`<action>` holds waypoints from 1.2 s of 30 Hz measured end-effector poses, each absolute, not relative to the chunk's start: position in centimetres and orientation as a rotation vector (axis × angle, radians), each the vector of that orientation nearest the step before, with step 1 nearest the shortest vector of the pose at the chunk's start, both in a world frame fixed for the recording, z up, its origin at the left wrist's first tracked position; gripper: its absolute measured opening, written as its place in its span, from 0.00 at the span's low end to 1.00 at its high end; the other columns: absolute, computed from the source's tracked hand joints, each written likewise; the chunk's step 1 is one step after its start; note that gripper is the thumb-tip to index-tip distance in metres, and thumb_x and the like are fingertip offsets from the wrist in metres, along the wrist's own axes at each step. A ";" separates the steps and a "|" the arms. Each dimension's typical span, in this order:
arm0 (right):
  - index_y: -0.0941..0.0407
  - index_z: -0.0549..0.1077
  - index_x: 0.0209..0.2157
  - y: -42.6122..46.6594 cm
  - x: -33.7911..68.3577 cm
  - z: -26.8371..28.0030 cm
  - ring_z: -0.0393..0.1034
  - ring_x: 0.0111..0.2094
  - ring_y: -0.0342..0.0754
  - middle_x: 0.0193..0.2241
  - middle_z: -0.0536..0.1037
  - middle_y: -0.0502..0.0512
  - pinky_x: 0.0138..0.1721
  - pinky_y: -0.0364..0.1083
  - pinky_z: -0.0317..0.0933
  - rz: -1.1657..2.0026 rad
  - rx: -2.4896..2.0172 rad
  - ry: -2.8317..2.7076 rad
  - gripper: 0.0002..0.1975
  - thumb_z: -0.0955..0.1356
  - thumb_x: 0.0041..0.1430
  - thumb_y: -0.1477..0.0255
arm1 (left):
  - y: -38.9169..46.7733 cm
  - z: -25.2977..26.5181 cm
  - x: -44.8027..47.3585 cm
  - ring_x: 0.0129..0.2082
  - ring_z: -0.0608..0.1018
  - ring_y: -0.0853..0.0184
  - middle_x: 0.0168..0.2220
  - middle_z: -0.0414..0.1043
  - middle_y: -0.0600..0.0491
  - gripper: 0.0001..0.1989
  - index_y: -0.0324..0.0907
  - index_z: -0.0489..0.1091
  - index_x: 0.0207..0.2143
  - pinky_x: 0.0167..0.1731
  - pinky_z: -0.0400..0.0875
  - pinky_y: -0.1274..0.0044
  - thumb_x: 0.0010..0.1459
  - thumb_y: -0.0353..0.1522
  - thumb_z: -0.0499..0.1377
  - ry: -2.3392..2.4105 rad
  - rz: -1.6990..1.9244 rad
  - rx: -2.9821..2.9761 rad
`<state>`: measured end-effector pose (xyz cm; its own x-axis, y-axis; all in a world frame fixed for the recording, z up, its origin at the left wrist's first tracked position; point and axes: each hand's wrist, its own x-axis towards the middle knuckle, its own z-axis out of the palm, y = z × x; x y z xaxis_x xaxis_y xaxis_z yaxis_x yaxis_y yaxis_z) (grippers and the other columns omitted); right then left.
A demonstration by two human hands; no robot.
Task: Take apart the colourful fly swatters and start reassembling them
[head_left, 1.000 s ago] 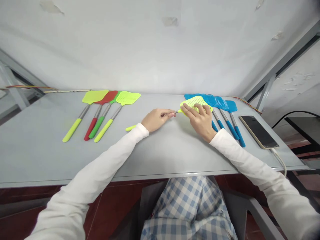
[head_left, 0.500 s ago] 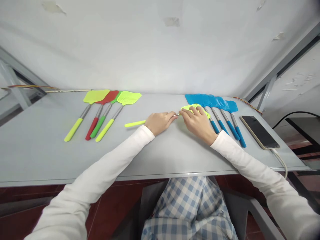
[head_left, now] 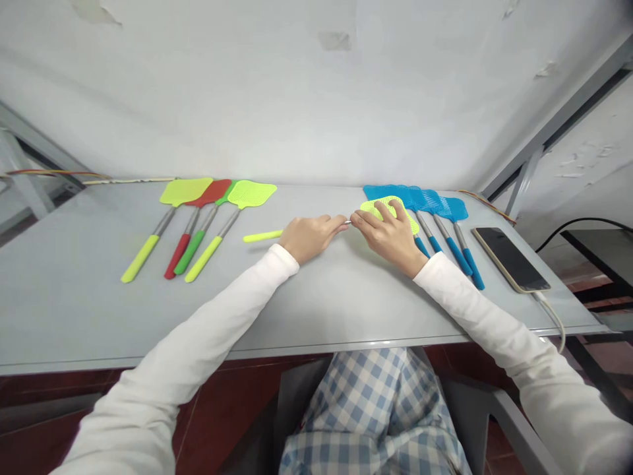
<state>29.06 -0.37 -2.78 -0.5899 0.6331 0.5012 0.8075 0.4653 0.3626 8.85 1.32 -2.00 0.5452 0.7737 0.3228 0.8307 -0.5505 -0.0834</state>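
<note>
Yellow swatter (head_left: 368,206): between my two hands, well to the left of the phone (head_left: 511,259), mesh head toward it, handle (head_left: 262,236) pointing away; it seems lifted, with a faint shadow under the handle.
Left hand (head_left: 309,239): farther from the phone, pinching the thin metal shaft (head_left: 348,222) between thumb and fingers; the handle sticks out behind it.
Right hand (head_left: 390,239): on the phone's side, fingertips gathered at the neck, other fingers spread over the mesh; my thumb is hidden, so I cannot tell how it presses.
What has changed: a second ago my right fingers lay farther up the mesh; now they sit at the neck, almost meeting my left, and more of the handle shows. I judge that both hands now bear on the slim shaft end.
Blue swatters (head_left: 455,208): fanned just left of the phone, partly behind the yellow mesh; contact with it is unclear.
Other swatters: far left of the phone, yellow (head_left: 185,191), red (head_left: 178,256), green (head_left: 190,252) and another yellow (head_left: 252,194), heads overlapping in places.
Cable (head_left: 551,310): plugged into the phone's near end.
Surface (head_left: 321,310): grey, under the phone.
</note>
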 end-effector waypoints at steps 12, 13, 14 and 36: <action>0.52 0.73 0.46 1.6 33.8 -2.4 0.63 0.49 0.53 0.44 0.79 0.53 0.55 0.57 0.45 -0.899 -1.361 -2.289 0.16 0.57 0.66 0.77 | 3.2 -2.2 5.6 0.29 0.78 0.61 0.34 0.79 0.47 0.23 0.47 0.72 0.43 0.24 0.55 0.75 0.66 0.46 0.42 -1.454 -0.327 -2.478; 0.52 0.73 0.46 1.7 33.8 -2.4 0.63 0.50 0.53 0.43 0.79 0.54 0.55 0.56 0.45 -0.899 -1.345 -2.301 0.16 0.57 0.66 0.77 | 3.3 -2.3 5.6 0.30 0.78 0.61 0.34 0.79 0.47 0.23 0.46 0.72 0.43 0.24 0.55 0.75 0.66 0.46 0.42 -1.451 -0.337 -2.478; 0.54 0.73 0.45 1.7 33.5 -2.3 0.62 0.51 0.53 0.43 0.79 0.55 0.55 0.55 0.45 -0.899 -1.325 -2.315 0.15 0.57 0.66 0.77 | 3.3 -2.4 5.8 0.30 0.78 0.61 0.35 0.79 0.47 0.23 0.46 0.72 0.43 0.24 0.55 0.74 0.67 0.46 0.42 -1.444 -0.353 -2.481; 0.56 0.73 0.38 2.1 32.5 -1.5 0.61 0.30 0.49 0.28 0.74 0.56 0.33 0.47 0.46 -0.676 -1.272 -2.557 0.13 0.58 0.64 0.79 | 2.9 -1.9 6.9 0.25 0.76 0.65 0.30 0.77 0.47 0.26 0.45 0.71 0.38 0.22 0.56 0.75 0.66 0.48 0.38 -1.312 -0.373 -2.580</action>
<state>32.54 2.13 -1.47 -0.6068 0.7000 0.3765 0.7946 0.5230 0.3083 6.86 2.87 -1.87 0.5685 0.7566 0.3230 0.8134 -0.5759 -0.0825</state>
